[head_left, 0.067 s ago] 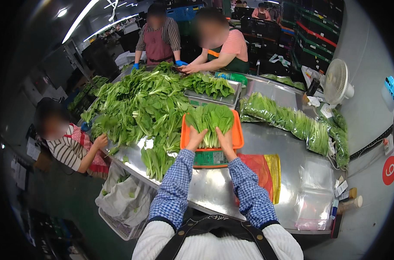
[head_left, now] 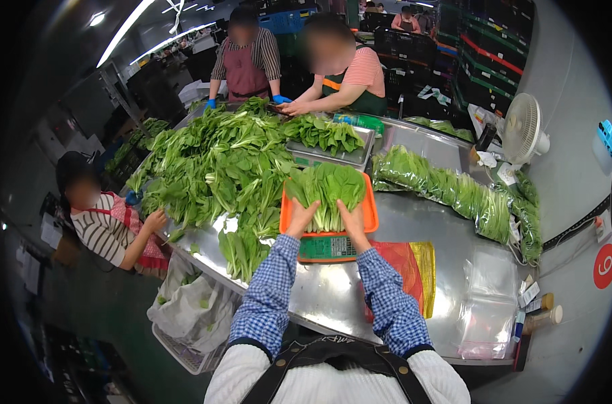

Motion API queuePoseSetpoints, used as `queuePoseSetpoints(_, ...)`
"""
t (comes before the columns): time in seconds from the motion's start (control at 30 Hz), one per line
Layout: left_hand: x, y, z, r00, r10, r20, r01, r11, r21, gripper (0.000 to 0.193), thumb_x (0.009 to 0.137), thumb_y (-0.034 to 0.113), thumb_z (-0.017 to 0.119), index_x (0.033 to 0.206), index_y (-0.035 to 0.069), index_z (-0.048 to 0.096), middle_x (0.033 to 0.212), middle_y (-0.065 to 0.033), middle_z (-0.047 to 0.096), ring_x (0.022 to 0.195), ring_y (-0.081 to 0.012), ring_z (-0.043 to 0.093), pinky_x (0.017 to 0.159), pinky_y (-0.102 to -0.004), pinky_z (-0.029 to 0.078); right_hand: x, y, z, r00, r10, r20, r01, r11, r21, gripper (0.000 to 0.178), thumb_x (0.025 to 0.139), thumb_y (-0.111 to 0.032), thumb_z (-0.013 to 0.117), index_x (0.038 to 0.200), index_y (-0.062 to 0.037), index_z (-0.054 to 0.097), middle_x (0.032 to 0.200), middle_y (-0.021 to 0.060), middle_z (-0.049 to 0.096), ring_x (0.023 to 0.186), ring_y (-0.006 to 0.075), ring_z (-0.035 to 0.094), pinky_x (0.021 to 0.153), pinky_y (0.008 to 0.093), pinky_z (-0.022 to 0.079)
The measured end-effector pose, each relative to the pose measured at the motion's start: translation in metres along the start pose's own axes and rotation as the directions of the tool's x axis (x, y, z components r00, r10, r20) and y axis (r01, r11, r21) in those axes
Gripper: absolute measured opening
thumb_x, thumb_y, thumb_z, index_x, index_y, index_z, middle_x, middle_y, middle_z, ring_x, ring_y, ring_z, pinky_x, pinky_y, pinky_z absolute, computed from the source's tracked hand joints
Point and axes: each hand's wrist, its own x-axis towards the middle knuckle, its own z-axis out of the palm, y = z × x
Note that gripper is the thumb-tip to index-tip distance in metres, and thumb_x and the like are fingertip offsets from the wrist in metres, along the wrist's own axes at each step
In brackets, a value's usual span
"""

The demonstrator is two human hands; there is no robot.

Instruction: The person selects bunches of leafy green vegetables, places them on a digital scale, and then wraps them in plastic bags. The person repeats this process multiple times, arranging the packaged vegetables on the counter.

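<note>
A bunch of leafy greens [head_left: 329, 185] lies upright in an orange tray [head_left: 371, 214], its leaves pointing away from me and its pale stems toward me. My left hand [head_left: 302, 217] is closed around the bunch's left side, thumb on top. On the other side my right hand [head_left: 351, 219] closes in the same way, so the stems sit between both hands. The tray rests on a scale with a green panel [head_left: 327, 247]. Some fingers are hidden under the leaves. Left of the tray, a small bundle of greens [head_left: 242, 252] lies on the metal table [head_left: 326, 286].
A large heap of greens [head_left: 218, 155] covers the table's left. More greens sit on a second scale [head_left: 350, 156] beyond the tray. Bagged greens [head_left: 447, 188], a red and yellow mesh bag [head_left: 403, 269] and clear plastic bags [head_left: 488, 303] lie to the right. Three co-workers stand around the table.
My hands and the bunch stay almost in place. At the left, the co-worker's head has shifted slightly to the right.
</note>
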Motion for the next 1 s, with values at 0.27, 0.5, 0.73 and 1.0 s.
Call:
queuePoseSetpoints(0.27, -0.004, 0.029, -0.007, 0.99, -0.127, 0.055, 0.13, 0.989, -0.066, 0.091, 0.088, 0.029, 0.06, 0.144, -0.004, -0.004, 0.149, -0.0205, 0.018, 0.137, -0.029, 0.023, 0.111, -0.0343, 0.022, -0.004, -0.029, -0.019, 1.0, 0.007, 0.0, -0.007, 0.988, 0.157, 0.063, 0.081, -0.023, 0.07, 0.129, 0.0047, 0.039, 0.122, 0.0165, 0.054, 0.111, 0.0276, 0.053, 0.094, 0.0364, 0.041)
queuePoseSetpoints(0.5, -0.003, 0.043, 0.02, 0.964, 0.106, 0.245, -0.093, 0.994, -0.066, 0.066, 0.092, 0.018, 0.048, 0.142, -0.005, 0.011, 0.144, -0.0237, 0.026, 0.133, -0.0339, 0.028, 0.109, -0.0367, 0.025, 0.013, 0.012, 0.025, 0.994, -0.098, -0.05, 0.096, 0.995, -0.034, 0.053, 0.086, -0.021, 0.062, 0.127, 0.0044, 0.042, 0.123, 0.0174, 0.053, 0.112, 0.0296, 0.052, 0.095, 0.0371, 0.041)
queuePoseSetpoints(0.73, -0.018, 0.068, 0.025, 0.94, 0.087, 0.33, 0.062, 0.908, -0.415, 0.062, 0.095, 0.012, 0.042, 0.145, 0.002, 0.007, 0.146, -0.0142, 0.026, 0.133, -0.0252, 0.029, 0.109, -0.0341, 0.025, -0.001, -0.032, 0.019, 0.993, -0.086, -0.082, 0.08, 0.994, -0.075, 0.039, 0.089, -0.017, 0.059, 0.122, 0.0018, 0.049, 0.116, 0.011, 0.057, 0.104, 0.0226, 0.055, 0.09, 0.033, 0.044)
queuePoseSetpoints(1.0, -0.184, 0.106, 0.098, 0.893, 0.235, 0.383, -0.06, 0.907, -0.417, 0.062, 0.095, 0.02, 0.047, 0.142, -0.003, 0.011, 0.141, -0.0194, 0.025, 0.13, -0.0294, 0.027, 0.109, -0.0361, 0.021, -0.123, -0.106, -0.126, 0.984, 0.057, -0.166, -0.063, 0.998, -0.03, 0.038, 0.089, -0.014, 0.059, 0.122, 0.0026, 0.049, 0.116, 0.0102, 0.06, 0.104, 0.0189, 0.056, 0.09, 0.0322, 0.043)
